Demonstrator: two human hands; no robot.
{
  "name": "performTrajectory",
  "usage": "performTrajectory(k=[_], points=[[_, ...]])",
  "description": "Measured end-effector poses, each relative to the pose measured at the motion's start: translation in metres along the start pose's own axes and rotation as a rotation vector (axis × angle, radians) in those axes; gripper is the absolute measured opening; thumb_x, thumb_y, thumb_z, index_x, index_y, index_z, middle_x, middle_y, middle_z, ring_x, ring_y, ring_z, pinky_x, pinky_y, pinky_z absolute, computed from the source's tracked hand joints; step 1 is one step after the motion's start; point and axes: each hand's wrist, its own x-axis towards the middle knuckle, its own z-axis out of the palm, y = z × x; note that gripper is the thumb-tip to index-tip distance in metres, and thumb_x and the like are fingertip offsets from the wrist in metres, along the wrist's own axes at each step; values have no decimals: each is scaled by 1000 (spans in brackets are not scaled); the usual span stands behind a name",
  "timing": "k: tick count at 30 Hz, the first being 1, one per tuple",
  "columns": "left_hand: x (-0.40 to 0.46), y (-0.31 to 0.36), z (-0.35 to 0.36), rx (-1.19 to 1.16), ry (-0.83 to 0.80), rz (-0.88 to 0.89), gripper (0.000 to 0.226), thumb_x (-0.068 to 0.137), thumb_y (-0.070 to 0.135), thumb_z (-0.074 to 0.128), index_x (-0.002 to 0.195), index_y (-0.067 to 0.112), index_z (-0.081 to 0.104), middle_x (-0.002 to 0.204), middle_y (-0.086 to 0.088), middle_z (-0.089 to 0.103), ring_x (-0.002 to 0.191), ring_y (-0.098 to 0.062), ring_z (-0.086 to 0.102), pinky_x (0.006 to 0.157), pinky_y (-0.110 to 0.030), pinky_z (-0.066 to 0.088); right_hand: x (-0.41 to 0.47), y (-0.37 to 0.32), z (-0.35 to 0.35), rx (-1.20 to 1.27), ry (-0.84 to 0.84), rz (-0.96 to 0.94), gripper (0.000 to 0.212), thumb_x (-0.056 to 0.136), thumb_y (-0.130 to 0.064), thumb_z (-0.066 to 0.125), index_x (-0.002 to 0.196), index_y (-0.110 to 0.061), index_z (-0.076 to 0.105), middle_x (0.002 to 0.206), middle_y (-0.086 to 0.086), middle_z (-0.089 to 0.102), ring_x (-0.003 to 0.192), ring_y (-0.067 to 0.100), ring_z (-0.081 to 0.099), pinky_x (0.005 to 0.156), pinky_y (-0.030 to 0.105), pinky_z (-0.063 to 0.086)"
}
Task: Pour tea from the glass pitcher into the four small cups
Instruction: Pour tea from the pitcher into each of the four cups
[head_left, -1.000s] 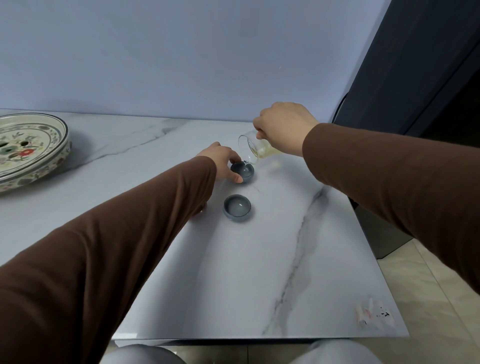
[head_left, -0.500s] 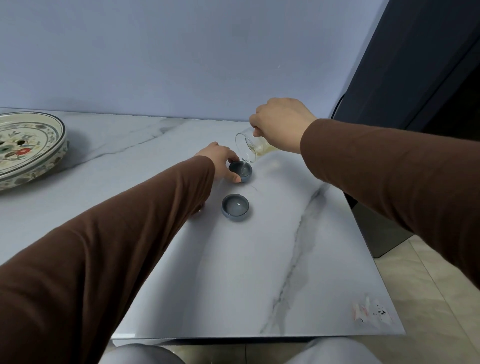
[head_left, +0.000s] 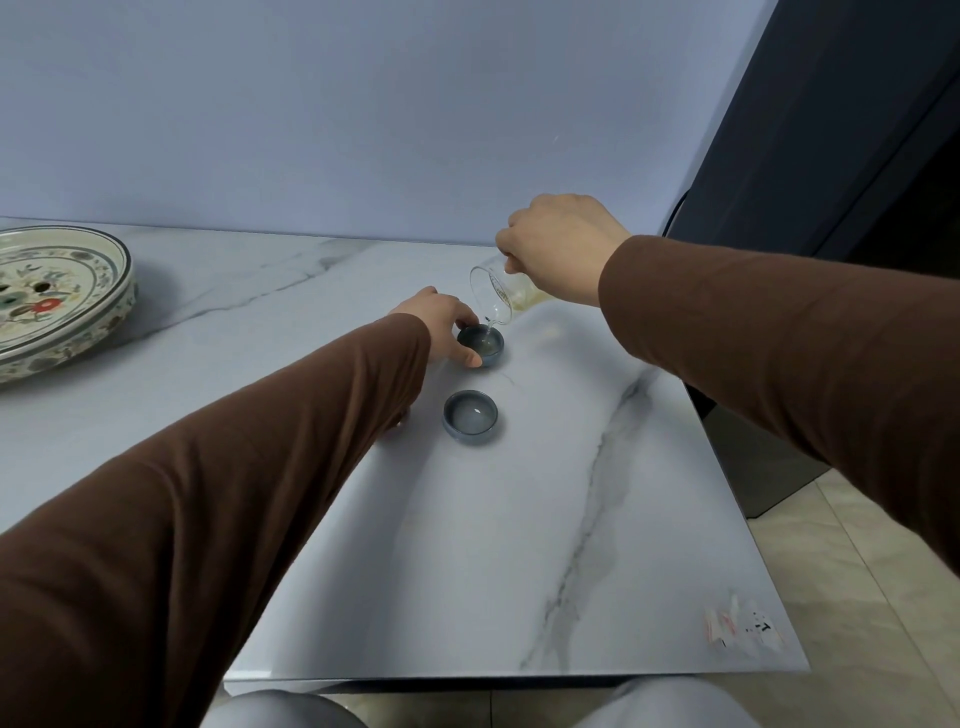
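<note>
My right hand (head_left: 561, 247) grips the glass pitcher (head_left: 496, 296), tipped to the left with its spout over the far grey cup (head_left: 485, 345). A thin stream of pale tea runs from the spout into that cup. My left hand (head_left: 441, 325) holds this far cup between thumb and fingers on its left side. A second grey cup (head_left: 470, 417) stands just in front, with pale liquid in it. My left sleeve hides the table to the left of the cups, so I cannot see any other cups.
A large patterned ceramic tray (head_left: 62, 296) sits at the far left of the white marble table (head_left: 519, 545). A torn sticker (head_left: 743, 626) marks the table's front right corner. A dark cabinet (head_left: 831, 156) stands to the right, past the table's edge.
The pitcher has tipped further over the far cup and tea now streams into it. My left hand has stayed on that cup.
</note>
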Motion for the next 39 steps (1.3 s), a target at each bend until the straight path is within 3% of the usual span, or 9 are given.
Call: performTrajectory(k=[18,25,30,34,39], points=[[-4,4,-2,5,-2,-8,64,66,57,74,123,33,59,120,5,62,116,-19,41,94,-38,43,-2,0,1,-6,-7,3,25,103,-27,43,105,-12,63,98,8,64,95,32,59,62,35,34],[-11,6,-2,16,11,-12,72,72,56,71,135,28,51,129,0,55,124,-23,39,101,-38,39,-17,13,21,380,-91,314,23,100,-30,45,98,-16,63,98,6,66,82,26,52,67,32,35],[-29,7,-9,-25,46,-26,81,74,49,73,144,26,39,137,-2,49,127,-25,39,105,-38,38,-43,19,34,723,-174,554,26,96,-32,47,98,-16,68,93,1,64,85,23,55,71,30,37],[-54,4,-16,-31,107,-24,64,78,46,70,135,26,49,130,3,55,120,-22,41,100,-37,40,-60,17,30,875,-180,618,27,95,-34,49,94,-17,70,75,-4,58,75,20,53,59,27,35],[-92,12,-14,-37,122,-6,58,78,56,65,128,29,56,124,6,57,118,-19,39,97,-32,39,-73,6,18,878,-164,554,25,97,-36,47,91,-21,66,76,-8,56,78,19,53,59,28,34]])
